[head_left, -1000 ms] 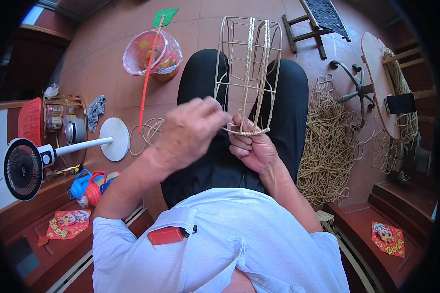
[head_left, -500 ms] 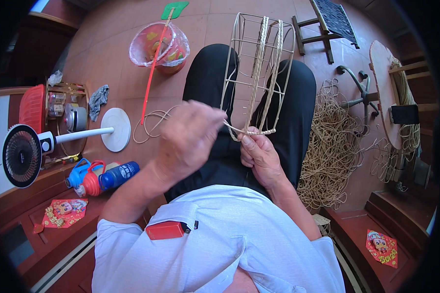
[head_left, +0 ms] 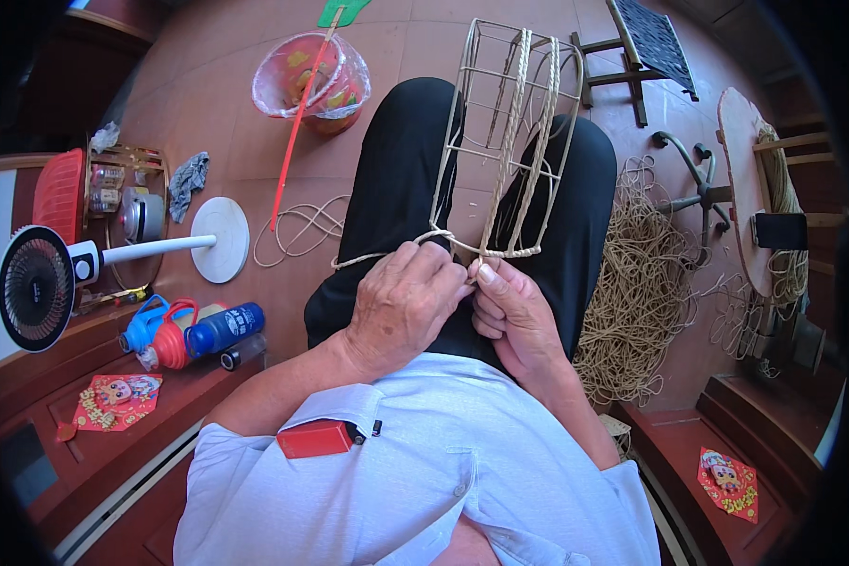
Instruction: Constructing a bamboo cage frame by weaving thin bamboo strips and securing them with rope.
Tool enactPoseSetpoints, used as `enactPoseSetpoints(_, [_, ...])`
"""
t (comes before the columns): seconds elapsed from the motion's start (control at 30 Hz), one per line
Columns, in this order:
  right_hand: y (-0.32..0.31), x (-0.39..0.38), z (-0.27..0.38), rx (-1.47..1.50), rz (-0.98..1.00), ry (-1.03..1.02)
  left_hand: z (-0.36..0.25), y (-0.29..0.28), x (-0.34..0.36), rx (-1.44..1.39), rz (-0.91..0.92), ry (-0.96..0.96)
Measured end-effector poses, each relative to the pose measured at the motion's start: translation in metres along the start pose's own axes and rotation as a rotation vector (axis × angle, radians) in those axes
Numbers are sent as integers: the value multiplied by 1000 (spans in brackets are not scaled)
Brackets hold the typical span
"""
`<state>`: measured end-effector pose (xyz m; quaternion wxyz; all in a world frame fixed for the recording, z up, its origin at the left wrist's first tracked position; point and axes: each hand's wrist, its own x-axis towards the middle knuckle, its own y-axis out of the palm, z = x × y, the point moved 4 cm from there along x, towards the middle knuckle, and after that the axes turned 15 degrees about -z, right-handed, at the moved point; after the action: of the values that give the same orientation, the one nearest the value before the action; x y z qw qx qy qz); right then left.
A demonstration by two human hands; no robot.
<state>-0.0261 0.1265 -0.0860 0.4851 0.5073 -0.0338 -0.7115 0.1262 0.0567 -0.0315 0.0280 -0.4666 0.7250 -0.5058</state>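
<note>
Weaving step in hand — left hand [head_left: 404,307] pinches a pale rattan strand [head_left: 368,257] at the tall wire-and-cane basket frame [head_left: 509,141] just ahead; right hand [head_left: 514,316] grips the frame's lower rim. Next move likely needs firm tension.

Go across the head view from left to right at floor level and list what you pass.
Small fan → white round fan base → pink plastic bucket → wire basket frame → heap of rattan cord → round wooden board.
</note>
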Motion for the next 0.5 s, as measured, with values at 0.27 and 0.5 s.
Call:
enactPoseSetpoints(0.27, [19,-38,50,-1167,-454,-1578,-8,-22,39,-166,-123,67])
enactPoseSetpoints(0.5, [27,-1,75,-1289,-221,-1771,1,-21,71,-279,20,-58])
